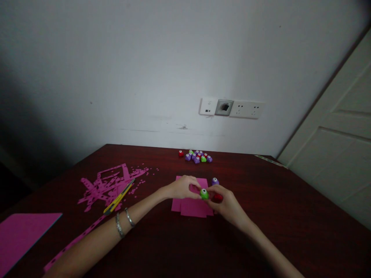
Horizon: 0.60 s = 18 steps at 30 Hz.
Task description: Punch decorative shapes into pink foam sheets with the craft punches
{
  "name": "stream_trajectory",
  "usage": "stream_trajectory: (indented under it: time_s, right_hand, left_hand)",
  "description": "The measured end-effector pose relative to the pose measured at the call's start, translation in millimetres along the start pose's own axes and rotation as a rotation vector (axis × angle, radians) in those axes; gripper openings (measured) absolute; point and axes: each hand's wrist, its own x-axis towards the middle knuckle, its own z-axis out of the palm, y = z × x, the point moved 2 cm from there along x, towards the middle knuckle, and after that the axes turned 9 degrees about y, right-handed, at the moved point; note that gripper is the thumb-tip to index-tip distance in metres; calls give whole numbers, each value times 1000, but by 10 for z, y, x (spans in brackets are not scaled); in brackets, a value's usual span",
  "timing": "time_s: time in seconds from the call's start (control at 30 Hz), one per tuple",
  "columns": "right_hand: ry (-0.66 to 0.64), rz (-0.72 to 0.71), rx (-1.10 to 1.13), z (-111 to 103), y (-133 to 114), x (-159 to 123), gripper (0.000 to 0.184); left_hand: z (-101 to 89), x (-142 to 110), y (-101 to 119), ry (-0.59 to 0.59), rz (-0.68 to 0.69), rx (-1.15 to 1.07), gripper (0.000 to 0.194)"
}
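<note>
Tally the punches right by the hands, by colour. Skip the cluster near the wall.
Green punch: 1, at the fingertips of the left hand and right hand
Purple punch: 1, just beyond the right hand
Red punch: 1, partly hidden by the right hand
Total: 3

Near the hands (2): 1 green punch, 1 purple punch, 1 red punch. Back cluster — roughly 11 punches, overlapping. Also 1 yellow cutter, 2 bracelets, 3 wall plates — pink scraps too tangled to count.
</note>
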Motion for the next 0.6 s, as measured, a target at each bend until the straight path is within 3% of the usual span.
stream_trajectory:
  time_s: [0.13, 0.3, 0.4, 0.6]
  right_hand:
    - [-9, 69, -96, -40, 51, 14, 18]
    - [-5, 149, -205, -116, 80, 38, 20]
    - [2, 153, -256, -145, 78, 42, 19]
    - [12, 130, -299, -152, 133, 48, 20]
  left_hand:
    - [-25, -16, -120, -32, 0, 149, 31]
    - [-167, -66, -412, 10, -186, 410, 43]
    - [-208, -84, -523, -17, -208, 434, 55]
    - [-184, -92, -603, -58, -240, 401, 57]
